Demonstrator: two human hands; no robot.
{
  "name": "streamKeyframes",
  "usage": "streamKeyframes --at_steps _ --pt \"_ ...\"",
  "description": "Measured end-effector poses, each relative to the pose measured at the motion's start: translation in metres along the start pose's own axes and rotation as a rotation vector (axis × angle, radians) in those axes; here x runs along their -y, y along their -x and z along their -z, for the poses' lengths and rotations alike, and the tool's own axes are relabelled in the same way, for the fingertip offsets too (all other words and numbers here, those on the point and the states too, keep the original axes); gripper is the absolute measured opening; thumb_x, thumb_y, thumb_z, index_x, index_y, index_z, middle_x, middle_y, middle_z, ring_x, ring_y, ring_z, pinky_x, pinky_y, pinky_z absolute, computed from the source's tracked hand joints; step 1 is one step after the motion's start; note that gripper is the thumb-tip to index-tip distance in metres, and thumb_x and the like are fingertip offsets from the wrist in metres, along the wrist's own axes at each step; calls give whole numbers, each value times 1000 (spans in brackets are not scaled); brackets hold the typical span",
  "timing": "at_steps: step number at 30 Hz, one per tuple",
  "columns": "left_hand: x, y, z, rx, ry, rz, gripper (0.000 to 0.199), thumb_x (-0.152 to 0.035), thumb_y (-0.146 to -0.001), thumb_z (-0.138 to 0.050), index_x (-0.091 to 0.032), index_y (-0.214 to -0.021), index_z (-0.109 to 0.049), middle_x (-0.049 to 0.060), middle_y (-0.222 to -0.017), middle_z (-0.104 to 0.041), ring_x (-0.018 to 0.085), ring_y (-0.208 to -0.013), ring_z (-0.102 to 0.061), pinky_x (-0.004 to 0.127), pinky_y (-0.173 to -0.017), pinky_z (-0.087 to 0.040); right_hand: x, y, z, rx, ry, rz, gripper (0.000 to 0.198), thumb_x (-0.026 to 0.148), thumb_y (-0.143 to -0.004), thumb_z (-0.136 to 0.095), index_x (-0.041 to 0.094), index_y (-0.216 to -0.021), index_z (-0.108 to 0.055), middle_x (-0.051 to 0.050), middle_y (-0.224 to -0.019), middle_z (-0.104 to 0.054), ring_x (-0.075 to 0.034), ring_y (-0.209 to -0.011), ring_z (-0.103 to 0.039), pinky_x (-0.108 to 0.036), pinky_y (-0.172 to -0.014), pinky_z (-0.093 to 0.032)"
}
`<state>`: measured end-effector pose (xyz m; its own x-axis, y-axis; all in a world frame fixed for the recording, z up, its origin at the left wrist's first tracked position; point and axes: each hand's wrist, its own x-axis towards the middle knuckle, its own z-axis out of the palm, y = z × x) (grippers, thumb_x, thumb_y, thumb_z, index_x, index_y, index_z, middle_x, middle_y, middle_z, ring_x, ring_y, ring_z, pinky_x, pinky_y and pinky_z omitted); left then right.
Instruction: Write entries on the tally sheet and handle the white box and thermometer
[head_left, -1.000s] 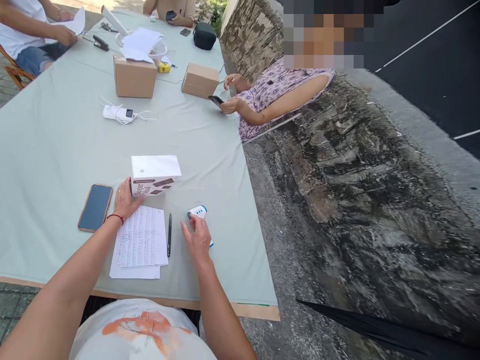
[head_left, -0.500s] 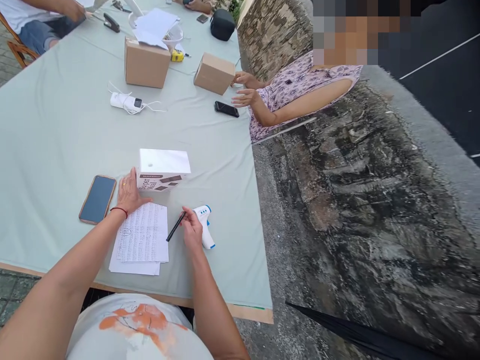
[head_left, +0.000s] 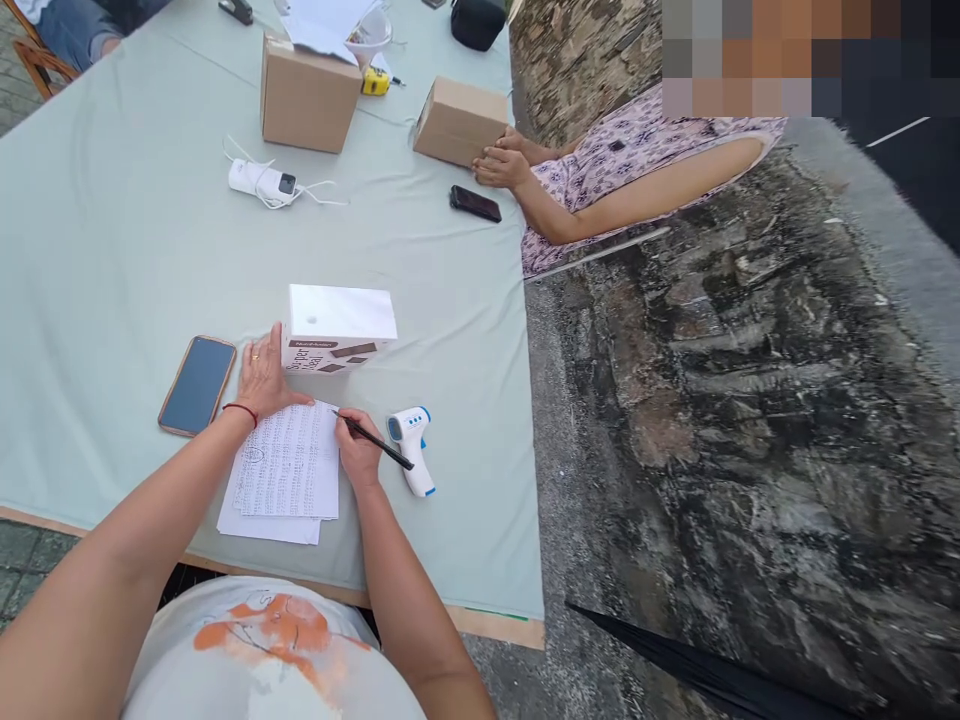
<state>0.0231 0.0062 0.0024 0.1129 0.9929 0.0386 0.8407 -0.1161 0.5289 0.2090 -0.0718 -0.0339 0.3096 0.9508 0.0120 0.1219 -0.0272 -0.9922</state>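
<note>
My right hand (head_left: 358, 448) is closed around a black pen (head_left: 386, 450), its tip at the upper right corner of the printed sheets (head_left: 289, 470). Spread flat, my left hand (head_left: 264, 378) rests at the top of those sheets, its thumb on the paper. Its fingertips reach the left side of a white box with brown print (head_left: 341, 312). To the left of that hand lies a smartphone (head_left: 197, 386) in a brown case. A white and blue infrared thermometer (head_left: 412, 450) lies just right of my right hand.
Farther back are a large cardboard box (head_left: 309, 98), a smaller cardboard box (head_left: 461, 122) touched by another person's hands (head_left: 504, 162), a black phone (head_left: 475, 203), a white device with a cable (head_left: 262, 183) and a yellow tape measure (head_left: 376, 81). The table's right edge borders stone ground.
My right hand has moved left from beside the thermometer to the sheets, and the pen has turned in its fingers. The other person's hands have come together at the smaller cardboard box.
</note>
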Motion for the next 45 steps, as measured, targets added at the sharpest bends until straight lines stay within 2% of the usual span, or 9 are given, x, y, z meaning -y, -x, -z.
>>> streamKeyframes --at_steps 4,12,20,36,45 --pt "0 0 0 5 -17 -5 156 -58 -52 -94 -10 -161 7 28 -159 -35 44 -152 -30 60 -129 -7 -4 2 -4 -26 54 -26 18 35 -75 -59 20 -75 -69 1 -64 -63 -14 -60 -52 -30 -62 -47" --pt "-2 0 0 29 -28 10 156 -57 -52 -94 -9 -160 7 28 -159 -35 43 -152 -29 59 -129 -6 -4 3 -5 9 89 -27 19 37 -76 -59 21 -76 -69 0 -68 -65 -15 -62 -54 -30 -64 -47" --pt "0 -1 0 11 11 -7 157 -60 -52 -94 -13 -161 10 26 -160 -35 44 -151 -30 61 -129 -5 -1 2 -7 37 144 6 17 37 -76 -57 22 -75 -66 1 -68 -64 -15 -61 -53 -31 -64 -47" --pt "1 -1 -1 15 10 -8 158 -59 -52 -94 -12 -161 10 25 -160 -34 44 -152 -29 60 -129 -5 2 3 -4 9 148 -8 18 36 -76 -56 22 -75 -66 1 -68 -64 -15 -63 -53 -31 -65 -48" --pt "0 -1 0 22 15 -14 156 -60 -54 -93 -13 -161 10 25 -161 -33 44 -152 -29 61 -129 -5 1 2 -5 16 187 28 17 36 -76 -55 22 -73 -66 1 -66 -64 -15 -60 -51 -31 -63 -48"
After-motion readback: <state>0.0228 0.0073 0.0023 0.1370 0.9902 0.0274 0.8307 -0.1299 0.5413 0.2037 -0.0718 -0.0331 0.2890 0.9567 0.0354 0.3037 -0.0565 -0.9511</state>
